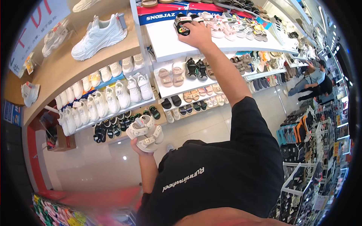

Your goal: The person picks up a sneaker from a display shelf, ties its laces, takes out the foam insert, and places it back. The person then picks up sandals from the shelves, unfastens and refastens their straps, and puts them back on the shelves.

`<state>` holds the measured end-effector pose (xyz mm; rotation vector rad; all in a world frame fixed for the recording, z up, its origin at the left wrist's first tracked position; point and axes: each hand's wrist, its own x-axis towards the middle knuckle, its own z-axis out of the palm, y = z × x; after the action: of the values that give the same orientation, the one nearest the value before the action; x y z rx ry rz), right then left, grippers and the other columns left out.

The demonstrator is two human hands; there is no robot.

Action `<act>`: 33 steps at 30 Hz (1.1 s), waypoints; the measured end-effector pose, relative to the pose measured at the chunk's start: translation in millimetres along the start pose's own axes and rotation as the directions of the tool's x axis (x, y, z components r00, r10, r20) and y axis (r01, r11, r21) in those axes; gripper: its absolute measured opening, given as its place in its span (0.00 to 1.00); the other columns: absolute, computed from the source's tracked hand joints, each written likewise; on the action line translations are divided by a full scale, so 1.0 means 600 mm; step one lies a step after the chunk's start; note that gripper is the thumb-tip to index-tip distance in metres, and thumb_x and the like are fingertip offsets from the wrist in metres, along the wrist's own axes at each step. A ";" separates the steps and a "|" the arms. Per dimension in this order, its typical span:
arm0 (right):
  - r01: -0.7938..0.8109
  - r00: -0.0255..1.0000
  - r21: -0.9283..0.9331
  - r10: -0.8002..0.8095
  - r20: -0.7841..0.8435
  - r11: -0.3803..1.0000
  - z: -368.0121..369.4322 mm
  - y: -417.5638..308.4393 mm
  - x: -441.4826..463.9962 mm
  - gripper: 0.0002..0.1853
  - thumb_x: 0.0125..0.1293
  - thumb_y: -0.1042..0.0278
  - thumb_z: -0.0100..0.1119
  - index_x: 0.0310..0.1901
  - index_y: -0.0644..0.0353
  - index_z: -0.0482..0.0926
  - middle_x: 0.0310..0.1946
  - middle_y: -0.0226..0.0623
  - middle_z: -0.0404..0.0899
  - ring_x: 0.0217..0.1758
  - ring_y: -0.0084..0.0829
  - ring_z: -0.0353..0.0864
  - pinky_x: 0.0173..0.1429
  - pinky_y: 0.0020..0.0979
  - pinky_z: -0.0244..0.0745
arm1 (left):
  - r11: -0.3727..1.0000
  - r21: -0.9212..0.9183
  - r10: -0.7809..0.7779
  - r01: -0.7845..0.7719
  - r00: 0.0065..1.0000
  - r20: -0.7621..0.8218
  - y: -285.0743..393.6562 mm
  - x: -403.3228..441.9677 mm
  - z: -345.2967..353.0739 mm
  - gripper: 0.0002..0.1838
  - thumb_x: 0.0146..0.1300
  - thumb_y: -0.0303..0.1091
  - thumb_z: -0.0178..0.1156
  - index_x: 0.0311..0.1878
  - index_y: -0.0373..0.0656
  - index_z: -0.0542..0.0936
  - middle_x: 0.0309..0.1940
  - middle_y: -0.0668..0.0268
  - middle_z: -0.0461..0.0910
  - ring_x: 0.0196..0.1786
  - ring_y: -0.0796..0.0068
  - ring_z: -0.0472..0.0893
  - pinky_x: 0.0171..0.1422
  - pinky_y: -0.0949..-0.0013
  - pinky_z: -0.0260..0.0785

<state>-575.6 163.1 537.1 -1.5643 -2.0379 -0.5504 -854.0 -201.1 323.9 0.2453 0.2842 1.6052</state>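
My left hand (140, 148), low over the floor, is closed around a pair of cream sandals (146, 132) with wide straps and small studs. The two sandals are pressed together, and part of my fingers is behind them. My right arm reaches up to the top white shelf (166, 39). There my right hand (197, 33) grips a black sandal (183, 25) with colourful marks, which is at the shelf's left end. Some of its fingertips are hidden by the hand and the sandal. Pale pink sandals (215, 29) stand just right of that hand.
White sneakers (109, 98) line a shelf at left, below a large white display sneaker (100, 35). More sandals (171, 76) fill the lower shelves. Two people (315, 81) are farther down the aisle at right. Racks of goods (298, 139) stand along the right side.
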 end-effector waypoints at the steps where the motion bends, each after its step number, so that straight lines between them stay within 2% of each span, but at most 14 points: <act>1: -0.015 1.000 0.011 0.015 0.023 1.000 0.001 0.012 0.002 0.31 0.51 0.34 0.67 0.56 0.38 0.87 0.55 0.35 0.84 0.62 0.43 0.79 0.68 0.57 0.65 | 1.000 0.002 -0.005 0.005 1.000 0.011 -0.002 0.003 0.004 0.47 0.55 0.54 0.59 0.79 0.47 0.63 0.72 0.48 0.69 0.67 0.23 0.72 0.71 0.27 0.65; 6: -0.033 0.999 -0.010 0.033 -0.018 0.999 0.017 0.102 0.003 0.31 0.50 0.34 0.68 0.55 0.37 0.88 0.54 0.35 0.85 0.60 0.43 0.79 0.68 0.57 0.65 | 0.999 0.016 -0.048 0.047 0.998 0.039 -0.014 0.019 0.009 0.49 0.54 0.54 0.61 0.80 0.47 0.61 0.73 0.48 0.68 0.67 0.22 0.71 0.71 0.26 0.66; 9: -0.030 0.997 -0.026 0.028 -0.073 0.999 0.020 0.152 0.000 0.31 0.49 0.35 0.68 0.55 0.36 0.88 0.53 0.34 0.85 0.58 0.42 0.79 0.67 0.56 0.65 | 0.997 0.061 -0.045 0.044 0.999 0.013 -0.028 0.027 0.050 0.50 0.52 0.54 0.62 0.79 0.43 0.61 0.70 0.39 0.69 0.66 0.29 0.74 0.67 0.34 0.73; 16: -0.012 0.999 0.045 0.014 -0.046 0.999 0.014 0.177 -0.007 0.30 0.52 0.35 0.66 0.56 0.35 0.87 0.54 0.33 0.85 0.58 0.40 0.78 0.68 0.52 0.63 | 0.989 0.124 -0.099 0.078 0.981 0.169 -0.096 0.085 0.124 0.54 0.50 0.56 0.65 0.79 0.40 0.62 0.72 0.39 0.66 0.70 0.25 0.70 0.69 0.31 0.70; 20: -0.052 0.997 0.019 0.051 0.062 0.998 0.000 0.178 -0.002 0.34 0.55 0.31 0.65 0.62 0.35 0.84 0.58 0.35 0.83 0.65 0.41 0.74 0.72 0.54 0.59 | 0.989 0.113 -0.118 0.090 0.954 0.274 -0.150 0.123 0.209 0.57 0.49 0.59 0.66 0.80 0.39 0.59 0.74 0.38 0.63 0.74 0.23 0.64 0.74 0.30 0.63; 21: -0.018 1.000 0.014 0.017 0.020 1.000 0.007 0.183 -0.004 0.35 0.57 0.28 0.64 0.64 0.36 0.82 0.60 0.37 0.82 0.67 0.42 0.73 0.73 0.56 0.59 | 0.978 0.209 -0.084 0.026 0.958 0.275 -0.168 0.135 0.222 0.60 0.51 0.67 0.64 0.81 0.39 0.56 0.71 0.37 0.65 0.70 0.30 0.70 0.66 0.39 0.74; 22: 0.083 0.982 0.078 -0.068 -0.179 0.993 0.017 0.192 -0.008 0.33 0.56 0.37 0.72 0.60 0.44 0.84 0.54 0.38 0.83 0.59 0.43 0.76 0.67 0.45 0.66 | 0.979 0.205 -0.067 0.017 0.968 0.241 -0.177 0.143 0.233 0.60 0.51 0.67 0.65 0.81 0.40 0.55 0.70 0.36 0.65 0.70 0.30 0.69 0.67 0.38 0.74; 23: 0.178 0.940 0.159 -0.121 -0.318 0.971 0.009 0.192 -0.016 0.33 0.57 0.41 0.74 0.61 0.49 0.83 0.55 0.41 0.82 0.59 0.44 0.76 0.66 0.45 0.66 | 0.979 0.205 -0.080 0.022 0.957 0.278 -0.184 0.158 0.247 0.61 0.50 0.68 0.65 0.81 0.40 0.55 0.70 0.36 0.66 0.70 0.30 0.70 0.67 0.37 0.73; 24: 0.272 0.878 0.229 -0.144 -0.456 0.935 -0.013 0.190 -0.029 0.33 0.57 0.46 0.75 0.61 0.54 0.81 0.55 0.43 0.82 0.58 0.45 0.77 0.66 0.46 0.67 | 0.978 0.207 -0.096 0.029 0.943 0.318 -0.188 0.176 0.262 0.62 0.49 0.68 0.66 0.81 0.40 0.55 0.70 0.36 0.66 0.70 0.29 0.70 0.67 0.36 0.73; 26: 0.389 0.916 0.637 -0.205 -0.346 0.666 -0.058 0.189 -0.072 0.35 0.55 0.51 0.77 0.61 0.62 0.79 0.56 0.47 0.81 0.59 0.46 0.78 0.65 0.48 0.69 | 0.967 0.251 -0.050 -0.028 0.954 0.297 -0.193 0.202 0.308 0.63 0.48 0.68 0.67 0.81 0.40 0.55 0.70 0.36 0.66 0.70 0.28 0.70 0.67 0.35 0.73; 28: 0.432 0.892 0.815 -0.313 -0.325 0.386 -0.089 0.181 -0.144 0.35 0.56 0.53 0.77 0.62 0.63 0.78 0.58 0.51 0.79 0.61 0.49 0.77 0.66 0.50 0.70 | 0.957 0.277 0.000 -0.082 0.959 0.282 -0.199 0.226 0.342 0.64 0.46 0.68 0.68 0.81 0.40 0.56 0.72 0.37 0.65 0.70 0.27 0.71 0.68 0.34 0.72; 30: 0.515 0.817 0.822 -0.431 -0.384 0.243 -0.122 0.172 -0.188 0.40 0.51 0.54 0.81 0.64 0.60 0.77 0.62 0.51 0.77 0.64 0.53 0.76 0.68 0.50 0.70 | 0.940 0.294 0.092 -0.175 0.957 0.275 -0.202 0.257 0.359 0.62 0.48 0.68 0.64 0.81 0.40 0.56 0.73 0.39 0.65 0.71 0.31 0.71 0.71 0.35 0.70; 32: 0.572 0.780 0.791 -0.441 -0.444 0.215 -0.128 0.146 -0.202 0.42 0.48 0.53 0.83 0.66 0.57 0.77 0.63 0.50 0.75 0.64 0.55 0.74 0.69 0.51 0.70 | 0.913 0.318 0.171 -0.256 0.947 0.271 -0.200 0.288 0.371 0.60 0.50 0.67 0.61 0.81 0.39 0.56 0.74 0.41 0.64 0.73 0.35 0.70 0.75 0.35 0.68; 33: 0.599 0.763 0.774 -0.440 -0.474 0.205 -0.128 0.140 -0.204 0.44 0.47 0.53 0.84 0.66 0.55 0.77 0.63 0.50 0.75 0.65 0.56 0.74 0.69 0.51 0.70 | 0.945 0.206 0.180 -0.253 0.931 0.318 -0.205 0.302 0.389 0.55 0.52 0.59 0.62 0.79 0.38 0.58 0.72 0.41 0.67 0.71 0.39 0.73 0.73 0.39 0.71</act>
<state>-457.7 45.4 523.1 -0.1018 -2.0931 0.2800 -671.2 -7.0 500.8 0.7228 0.2277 1.7248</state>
